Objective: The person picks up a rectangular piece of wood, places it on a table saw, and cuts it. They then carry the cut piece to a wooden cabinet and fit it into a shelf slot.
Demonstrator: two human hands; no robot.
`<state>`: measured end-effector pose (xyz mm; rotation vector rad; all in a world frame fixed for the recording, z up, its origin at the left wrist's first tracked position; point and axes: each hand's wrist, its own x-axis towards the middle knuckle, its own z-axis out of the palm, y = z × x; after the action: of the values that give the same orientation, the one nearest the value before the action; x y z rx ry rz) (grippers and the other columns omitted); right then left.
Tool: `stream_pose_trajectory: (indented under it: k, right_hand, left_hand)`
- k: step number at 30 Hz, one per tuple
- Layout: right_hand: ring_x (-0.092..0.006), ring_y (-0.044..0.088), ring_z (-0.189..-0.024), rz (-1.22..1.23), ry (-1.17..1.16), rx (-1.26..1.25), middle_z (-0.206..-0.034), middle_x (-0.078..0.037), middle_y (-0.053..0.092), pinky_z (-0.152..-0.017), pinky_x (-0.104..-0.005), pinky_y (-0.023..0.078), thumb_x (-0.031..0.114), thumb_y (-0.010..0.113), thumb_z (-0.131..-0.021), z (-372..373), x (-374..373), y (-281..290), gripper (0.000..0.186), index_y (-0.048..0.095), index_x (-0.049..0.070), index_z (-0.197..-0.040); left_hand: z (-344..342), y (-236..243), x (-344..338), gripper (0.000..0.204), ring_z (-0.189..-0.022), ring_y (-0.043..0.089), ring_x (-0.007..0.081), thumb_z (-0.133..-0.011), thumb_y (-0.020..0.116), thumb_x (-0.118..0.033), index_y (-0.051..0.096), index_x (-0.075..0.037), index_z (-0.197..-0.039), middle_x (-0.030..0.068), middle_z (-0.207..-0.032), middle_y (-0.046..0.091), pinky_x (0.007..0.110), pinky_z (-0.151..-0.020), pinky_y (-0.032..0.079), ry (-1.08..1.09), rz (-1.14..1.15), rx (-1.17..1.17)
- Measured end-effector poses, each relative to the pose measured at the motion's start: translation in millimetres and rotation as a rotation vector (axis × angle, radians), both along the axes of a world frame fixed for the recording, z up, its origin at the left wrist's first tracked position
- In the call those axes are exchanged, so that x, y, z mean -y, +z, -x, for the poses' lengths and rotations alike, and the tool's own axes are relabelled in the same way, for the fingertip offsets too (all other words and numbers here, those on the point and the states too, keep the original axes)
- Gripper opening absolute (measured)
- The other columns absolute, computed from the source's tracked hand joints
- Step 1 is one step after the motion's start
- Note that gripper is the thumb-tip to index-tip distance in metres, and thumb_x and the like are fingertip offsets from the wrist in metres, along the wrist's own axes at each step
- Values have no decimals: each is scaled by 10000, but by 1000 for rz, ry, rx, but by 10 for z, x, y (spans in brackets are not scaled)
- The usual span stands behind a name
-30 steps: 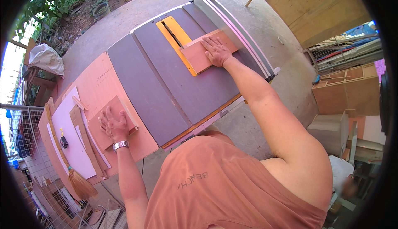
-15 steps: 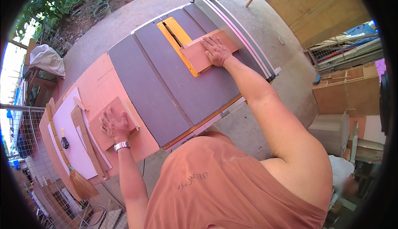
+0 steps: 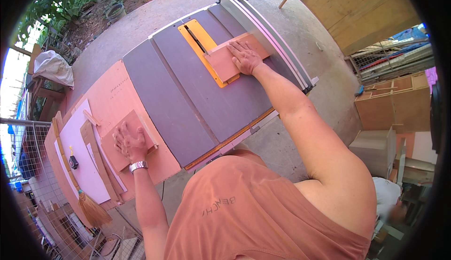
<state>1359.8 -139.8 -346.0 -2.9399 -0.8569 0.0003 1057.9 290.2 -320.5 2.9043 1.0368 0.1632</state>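
Note:
My right hand point(image 3: 245, 58) lies flat, fingers spread, on a reddish-brown wooden board point(image 3: 220, 65) on the grey table saw top point(image 3: 181, 105). The board partly covers the yellow throat plate point(image 3: 196, 27), beside the dark slot with the blade; the far end of the board is close to the metal rip fence point(image 3: 268, 36). My left hand point(image 3: 129, 142), with a metal watch at the wrist, rests with spread fingers on a small stack of similar boards point(image 3: 136, 120). That stack sits on the pinkish plywood side table point(image 3: 120, 86) left of the saw.
White sheets point(image 3: 96, 180), wood strips point(image 3: 89, 140), a tape measure point(image 3: 73, 161) and a straw broom point(image 3: 93, 209) lie on the side table's left. Wooden cabinets point(image 3: 394, 102) stand at right. Another person point(image 3: 387, 196) is at lower right. Wire fencing point(image 3: 28, 142) runs along the left.
The board under my right hand has slid very slightly forward along with the hand. My left hand stays in place on the stack.

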Motion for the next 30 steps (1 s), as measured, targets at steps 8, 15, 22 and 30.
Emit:
stream_pose_trajectory:
  k: [8,15,22,30]
  right_hand:
    - [-262,223,-1520,6,-7,-9,-1631,-61,292,-1256,-439,135,317,446,-984,-27,-26,12,607,335,148,-1557]
    - [-256,216,-1522,19,-13,-17,-1632,-56,290,-1256,-439,136,315,442,-985,-46,-48,31,605,334,147,-1557]
    - [-271,233,-1517,24,-17,4,-1631,-62,296,-1250,-444,148,318,449,-982,-73,-68,13,602,348,156,-1553]
    - [-270,236,-1513,-20,-7,2,-1620,-66,311,-1250,-447,145,316,441,-979,-99,-76,10,595,362,142,-1542]
  left_hand:
    - [0,18,8,698,-1496,239,352,-902,610,-544,436,-223,-1496,144,-1593,335,571,-1193,167,-2,8,-5]
    - [-8,26,15,697,-1499,234,342,-903,611,-541,434,-226,-1499,135,-1595,330,571,-1195,164,11,8,-15]
    - [7,6,14,686,-1490,249,338,-899,620,-527,448,-219,-1488,138,-1582,349,564,-1187,178,2,0,15]
    - [15,6,6,677,-1480,265,336,-894,628,-519,467,-205,-1471,141,-1568,369,568,-1170,203,-30,-13,41]
